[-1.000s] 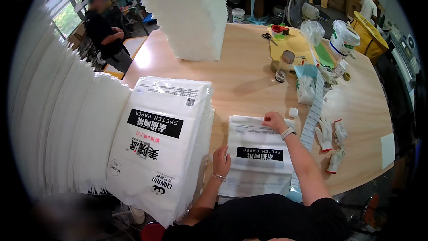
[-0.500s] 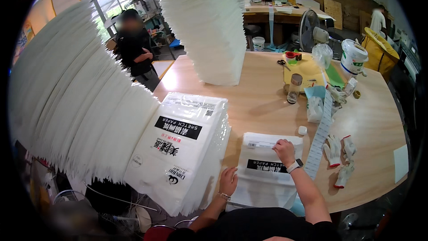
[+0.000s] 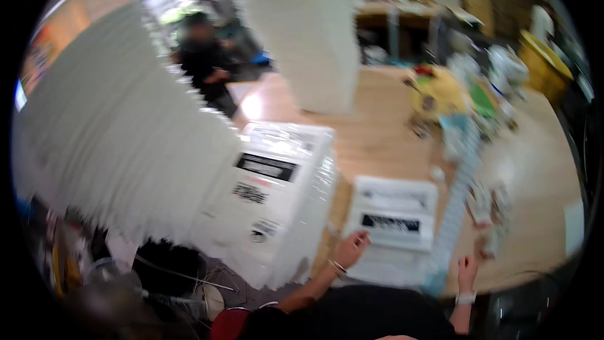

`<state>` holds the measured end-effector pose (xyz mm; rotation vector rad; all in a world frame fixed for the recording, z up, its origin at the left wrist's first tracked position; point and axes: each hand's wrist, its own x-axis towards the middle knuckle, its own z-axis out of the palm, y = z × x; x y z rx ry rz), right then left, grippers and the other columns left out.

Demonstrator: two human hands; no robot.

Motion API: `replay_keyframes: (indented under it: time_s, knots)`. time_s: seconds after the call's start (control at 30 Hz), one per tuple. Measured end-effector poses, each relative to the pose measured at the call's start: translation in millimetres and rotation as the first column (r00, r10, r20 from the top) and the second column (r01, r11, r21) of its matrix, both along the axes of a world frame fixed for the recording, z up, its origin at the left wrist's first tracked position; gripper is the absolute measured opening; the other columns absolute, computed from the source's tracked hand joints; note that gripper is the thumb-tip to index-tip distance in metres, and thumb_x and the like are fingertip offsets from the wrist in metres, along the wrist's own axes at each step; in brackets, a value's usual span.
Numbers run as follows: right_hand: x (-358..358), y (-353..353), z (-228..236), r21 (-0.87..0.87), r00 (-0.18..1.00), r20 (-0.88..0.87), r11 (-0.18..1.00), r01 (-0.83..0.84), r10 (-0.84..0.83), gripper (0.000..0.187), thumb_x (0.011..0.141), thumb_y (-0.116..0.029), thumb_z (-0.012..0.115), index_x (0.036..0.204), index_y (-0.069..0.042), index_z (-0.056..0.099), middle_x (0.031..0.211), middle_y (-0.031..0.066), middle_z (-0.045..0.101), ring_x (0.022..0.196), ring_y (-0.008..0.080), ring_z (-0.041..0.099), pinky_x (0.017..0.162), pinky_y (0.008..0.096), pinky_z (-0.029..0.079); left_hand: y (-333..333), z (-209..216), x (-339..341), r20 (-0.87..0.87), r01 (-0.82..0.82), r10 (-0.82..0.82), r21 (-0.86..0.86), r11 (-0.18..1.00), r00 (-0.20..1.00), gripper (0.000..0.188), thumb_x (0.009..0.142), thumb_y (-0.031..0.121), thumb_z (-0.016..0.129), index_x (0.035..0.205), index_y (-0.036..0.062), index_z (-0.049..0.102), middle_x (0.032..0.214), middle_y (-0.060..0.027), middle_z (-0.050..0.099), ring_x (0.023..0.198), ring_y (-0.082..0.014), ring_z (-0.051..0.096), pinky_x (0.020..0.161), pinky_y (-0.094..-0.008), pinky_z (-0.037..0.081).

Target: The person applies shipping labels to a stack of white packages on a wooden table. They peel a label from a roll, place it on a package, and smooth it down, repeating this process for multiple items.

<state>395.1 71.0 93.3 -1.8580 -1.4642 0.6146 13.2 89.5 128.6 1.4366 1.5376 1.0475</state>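
Flat on the table in front of me lies a white printed plastic bag with a black band across its middle, possibly the top of a small stack. Over its left part is my left hand, with its fingers bent and pointing to the right. Whether they pinch the plastic is lost in the blur. Lower right, beyond the bag's right edge, my right hand is off the bag near the table's front edge. Its fingers look drawn in, but motion smears them.
A tall stack of white printed packs stands left of the bag, beside leaning white sheets. Another white stack rises behind. A pale label strip, work gloves, and a yellow sheet lie right. A person stands far left.
My right hand has left the bag's upper part and moved down and right, off it. My left hand has shifted from the left edge onto the bag. The view has swung and blurred.
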Motion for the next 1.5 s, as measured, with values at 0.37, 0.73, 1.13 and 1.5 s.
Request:
replay_keyframes:
  time_s: [0.37,0.73,1.13,1.5]
  knots:
    - [-3,-9,-46,-0.204,0.750,-0.649,0.979,-0.014,-0.124,0.010,0.075,-0.004,0.060,0.080,-0.003,0.051,0.066,0.0005,0.054,0.060,0.0077,0.050,0.054,0.0213,0.041,19,-30,97,0.265,0.580,-0.527,-0.189,0.792,0.807,0.023,0.084,0.014,0.052,0.104,0.0021,0.053,0.088,-0.0069,0.060,0.073,-0.0105,0.056,0.061,-0.0244,0.047]
    - [-7,-5,63,-0.028,0.973,-0.067,0.974,-0.225,0.223,0.023,0.068,-0.009,0.066,0.090,-0.008,0.065,0.099,0.0108,0.057,0.096,0.0244,0.050,0.083,0.0338,0.039,37,-39,210,0.735,0.635,0.116,-0.645,0.425,0.669,0.011,0.083,0.021,0.054,0.082,0.0108,0.050,0.055,0.0044,0.040,0.037,-0.0038,0.027,0.032,-0.0192,0.017]
    - [-44,-12,70,0.225,0.953,0.233,0.942,-0.248,0.195,0.015,0.059,-0.005,0.069,0.074,-0.007,0.065,0.098,0.0072,0.057,0.101,0.0279,0.045,0.086,0.0375,0.037,43,-41,205,0.771,0.703,-0.033,-0.562,0.436,0.636,0.013,0.079,0.019,0.057,0.084,0.0099,0.049,0.053,0.0043,0.040,0.034,-0.0037,0.030,0.030,-0.0192,0.021]
    - [-98,85,72,0.137,0.853,-0.494,0.984,-0.113,0.167,0.008,0.075,-0.002,0.063,0.081,0.001,0.061,0.073,0.0023,0.060,0.066,0.0064,0.053,0.060,0.0191,0.043,98,-37,88,-0.344,0.352,-0.288,0.140,0.926,0.894,0.022,0.073,0.010,0.054,0.093,0.0039,0.054,0.095,-0.0144,0.056,0.088,-0.0302,0.053,0.078,-0.0386,0.043]
